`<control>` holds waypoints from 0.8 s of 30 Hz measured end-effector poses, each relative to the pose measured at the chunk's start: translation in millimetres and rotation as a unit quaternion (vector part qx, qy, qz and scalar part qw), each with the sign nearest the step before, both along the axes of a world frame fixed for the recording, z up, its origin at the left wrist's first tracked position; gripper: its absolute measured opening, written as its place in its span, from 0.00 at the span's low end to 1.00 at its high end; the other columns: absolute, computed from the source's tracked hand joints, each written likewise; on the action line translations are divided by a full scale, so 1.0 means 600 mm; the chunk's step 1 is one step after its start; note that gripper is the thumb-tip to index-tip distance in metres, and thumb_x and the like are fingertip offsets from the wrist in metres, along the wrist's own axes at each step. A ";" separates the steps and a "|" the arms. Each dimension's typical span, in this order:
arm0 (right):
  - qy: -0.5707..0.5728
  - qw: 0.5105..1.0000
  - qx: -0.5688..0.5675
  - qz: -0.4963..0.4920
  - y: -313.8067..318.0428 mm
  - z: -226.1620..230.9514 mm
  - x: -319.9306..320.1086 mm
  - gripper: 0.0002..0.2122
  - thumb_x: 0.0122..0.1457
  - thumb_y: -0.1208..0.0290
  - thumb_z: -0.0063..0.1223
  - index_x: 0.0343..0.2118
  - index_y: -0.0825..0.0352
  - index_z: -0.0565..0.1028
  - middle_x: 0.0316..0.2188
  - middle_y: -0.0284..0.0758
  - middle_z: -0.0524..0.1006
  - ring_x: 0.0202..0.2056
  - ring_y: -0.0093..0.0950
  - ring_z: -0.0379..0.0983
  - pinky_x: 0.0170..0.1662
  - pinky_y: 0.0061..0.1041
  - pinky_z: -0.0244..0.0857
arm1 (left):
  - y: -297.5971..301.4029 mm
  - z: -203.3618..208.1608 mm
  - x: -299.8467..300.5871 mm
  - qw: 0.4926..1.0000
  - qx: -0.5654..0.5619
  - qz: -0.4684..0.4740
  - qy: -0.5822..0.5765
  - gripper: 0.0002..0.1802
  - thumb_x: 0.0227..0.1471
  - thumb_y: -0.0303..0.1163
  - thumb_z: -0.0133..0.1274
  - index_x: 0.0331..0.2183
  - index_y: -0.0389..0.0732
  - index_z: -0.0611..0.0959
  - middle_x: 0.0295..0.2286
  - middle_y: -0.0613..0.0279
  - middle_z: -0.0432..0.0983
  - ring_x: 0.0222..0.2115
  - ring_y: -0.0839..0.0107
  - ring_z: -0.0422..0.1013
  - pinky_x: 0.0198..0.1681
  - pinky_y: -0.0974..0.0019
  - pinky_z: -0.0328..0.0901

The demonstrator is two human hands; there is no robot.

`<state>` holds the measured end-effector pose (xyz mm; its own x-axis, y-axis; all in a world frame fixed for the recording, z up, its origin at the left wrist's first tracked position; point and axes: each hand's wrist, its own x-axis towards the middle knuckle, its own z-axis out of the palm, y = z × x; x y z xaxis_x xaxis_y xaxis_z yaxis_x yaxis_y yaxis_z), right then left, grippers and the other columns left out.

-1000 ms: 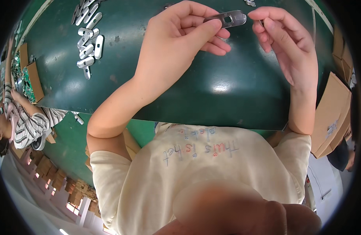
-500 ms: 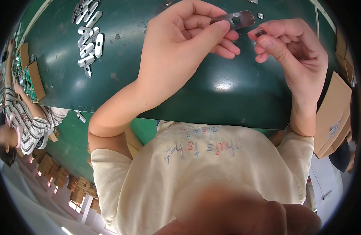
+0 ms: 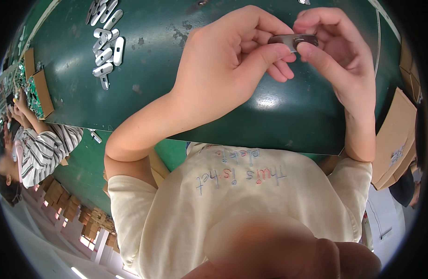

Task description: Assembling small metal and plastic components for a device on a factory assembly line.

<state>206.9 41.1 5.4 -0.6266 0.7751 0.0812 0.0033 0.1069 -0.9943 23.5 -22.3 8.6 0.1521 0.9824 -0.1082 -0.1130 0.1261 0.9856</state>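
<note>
My left hand [image 3: 232, 60] is closed on an oval metal plate [image 3: 283, 42], pinching its left end between thumb and fingers above the table. The plate is shiny grey with a small opening toward its right part. My right hand [image 3: 341, 56] meets it at the right end, thumb pressed beside the opening and fingers curled behind the far edge. The small dark part that this hand held is mostly hidden at the thumb tip; I cannot tell whether it sits in the opening.
Several similar oval plates [image 3: 118, 51] lie in a loose pile at the left of the green table [image 3: 144, 102]. A small metal piece [image 3: 304, 2] is at the far edge. Cardboard boxes [image 3: 43, 93] with green boards stand by a person in a striped top [image 3: 39, 158]. A carton [image 3: 395, 139] is at right.
My hands have come together: the right one brought its small dark part to the plate's opening. The plate has moved slightly right and nearer, and is tilted differently. The person at left shifted their arms.
</note>
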 end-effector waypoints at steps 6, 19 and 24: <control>0.035 0.991 -0.127 -0.005 0.003 -0.002 0.003 0.10 0.52 0.86 0.48 0.38 0.70 0.69 0.38 0.35 0.70 0.36 0.19 0.68 0.32 0.16 0.62 | 0.007 -0.003 0.005 0.999 0.047 -0.005 0.017 0.13 0.50 0.17 0.49 0.41 0.28 0.71 0.30 0.50 0.75 0.29 0.67 0.75 0.32 0.71 0.71; 0.032 0.982 -0.177 0.052 0.006 0.018 -0.019 0.15 0.52 0.84 0.52 0.43 0.72 0.68 0.37 0.37 0.70 0.36 0.24 0.72 0.38 0.21 0.68 | 0.002 -0.031 -0.018 0.997 0.047 0.061 0.002 0.14 0.48 0.18 0.52 0.40 0.31 0.75 0.32 0.57 0.76 0.30 0.72 0.75 0.34 0.73 0.72; -0.362 0.887 0.244 -0.147 0.190 0.021 -0.002 0.21 0.51 0.63 0.57 0.45 0.68 0.69 0.34 0.37 0.73 0.36 0.26 0.73 0.39 0.24 0.67 | 0.020 -0.042 -0.029 0.993 -0.016 0.078 -0.087 0.13 0.49 0.18 0.50 0.41 0.31 0.73 0.34 0.56 0.75 0.32 0.73 0.73 0.37 0.73 0.70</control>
<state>205.8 155.4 18.2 -0.4279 0.8971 0.1098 0.7221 0.4124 -0.5554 6.3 -10.1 -16.9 0.0183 0.9920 -0.1253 -0.3023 0.1249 0.9450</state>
